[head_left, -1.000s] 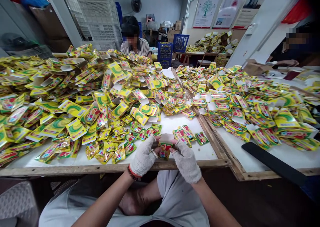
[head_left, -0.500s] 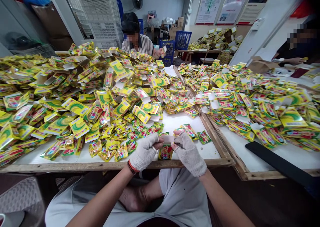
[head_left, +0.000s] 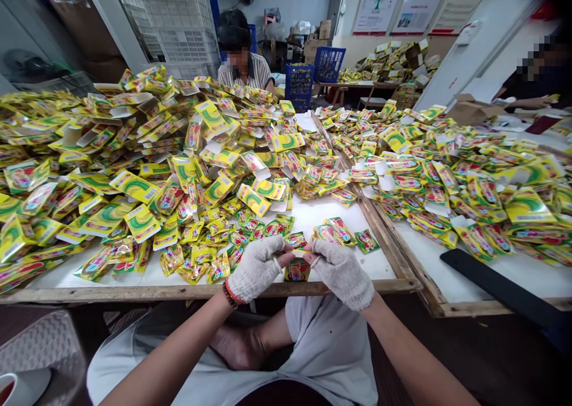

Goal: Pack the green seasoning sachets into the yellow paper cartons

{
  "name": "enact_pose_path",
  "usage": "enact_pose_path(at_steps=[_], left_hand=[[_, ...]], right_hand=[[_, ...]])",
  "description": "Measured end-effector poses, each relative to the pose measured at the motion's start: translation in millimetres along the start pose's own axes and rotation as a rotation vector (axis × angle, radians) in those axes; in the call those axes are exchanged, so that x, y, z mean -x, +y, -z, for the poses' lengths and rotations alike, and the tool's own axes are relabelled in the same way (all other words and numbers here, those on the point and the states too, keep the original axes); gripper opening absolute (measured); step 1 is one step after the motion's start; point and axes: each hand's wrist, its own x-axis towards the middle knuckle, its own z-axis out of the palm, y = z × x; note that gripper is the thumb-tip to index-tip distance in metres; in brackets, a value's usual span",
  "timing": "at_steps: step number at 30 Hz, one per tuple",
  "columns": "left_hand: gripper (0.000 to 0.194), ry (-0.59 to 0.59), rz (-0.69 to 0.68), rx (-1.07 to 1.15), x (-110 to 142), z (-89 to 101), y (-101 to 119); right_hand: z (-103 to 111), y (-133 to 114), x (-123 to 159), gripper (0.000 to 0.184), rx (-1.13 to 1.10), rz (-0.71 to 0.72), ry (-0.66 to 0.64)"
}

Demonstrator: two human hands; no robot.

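Note:
Both hands wear off-white fingerless gloves. My left hand pinches the left side of the top edge of a small printed carton, and my right hand pinches the right side. The carton stands near the table's front edge, its red and green face towards me. Fingers partly cover its top. Just behind it lies a green sachet. More green sachets lie beyond my right hand, partly hidden by it. Left of my left hand is a group of small yellow sachets.
A high heap of yellow cartons covers the table's left. Another carton heap lies right of a wooden divider. A long black bar juts in at the right. A cup stands lower left. Two people sit beyond the heaps.
The carton's pale top flap, raised between my fingers earlier, is now folded down. My hands stay around the carton. The person across briefly raised a hand with a small item.

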Motion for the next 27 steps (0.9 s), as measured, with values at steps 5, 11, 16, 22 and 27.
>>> enact_pose_path(at_steps=[5, 11, 16, 22, 27], left_hand=[[0.020, -0.050, -0.033, 0.062, 1, 0.2, 0], [0.012, -0.012, -0.267, -0.095, 17, -7.6, -20], [0.016, 0.101, -0.222, -0.167, 18, -21.5, -21], [0.039, 0.240, 0.194, 0.522, -21, -36.1, 1], [0.043, -0.023, 0.655, 0.936, -50, -72.6, 10]], right_hand=[[4, 4, 0, 0.017, 0.023, 0.089, -0.030], [2, 27, 14, 0.031, 0.062, 0.312, -0.126], [-23, 26, 23, 0.032, 0.013, 0.241, 0.101], [24, 32, -18, 0.045, -0.149, -0.136, 0.158], [80, 64, -51, 0.044, 0.136, -0.361, -0.126]])
